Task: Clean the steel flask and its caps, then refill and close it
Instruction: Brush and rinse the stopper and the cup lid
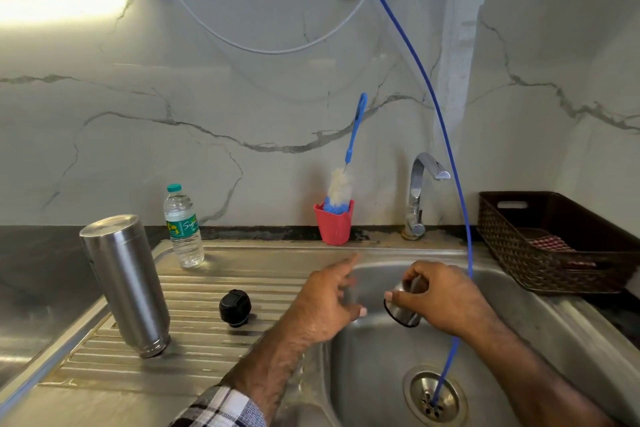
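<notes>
The steel cup cap (404,305) is over the sink basin (381,374), held in the right hand (440,298), whose thumb and fingers curl round its closed end; its open, black-rimmed mouth tilts down and toward the near left, so its axis runs roughly from the palm toward the left hand (329,302). That hand hovers just left of the cap, empty, fingers spread and relaxed, forefinger pointing far-right. It looks nearest to the cap's mouth, so a rub of the rim would likely fall to it. On the draining board to the left, the black stopper (235,308) sits upright, well apart from both hands, and the flask (126,284) stands mouth-down farther left. A water bottle (183,225) stands behind them. Far off, a bottle brush (341,187) rests in a red cup (333,225), left of the tap (420,194), which shows no running water. A blue hose (446,142) drops into the drain (434,395).
</notes>
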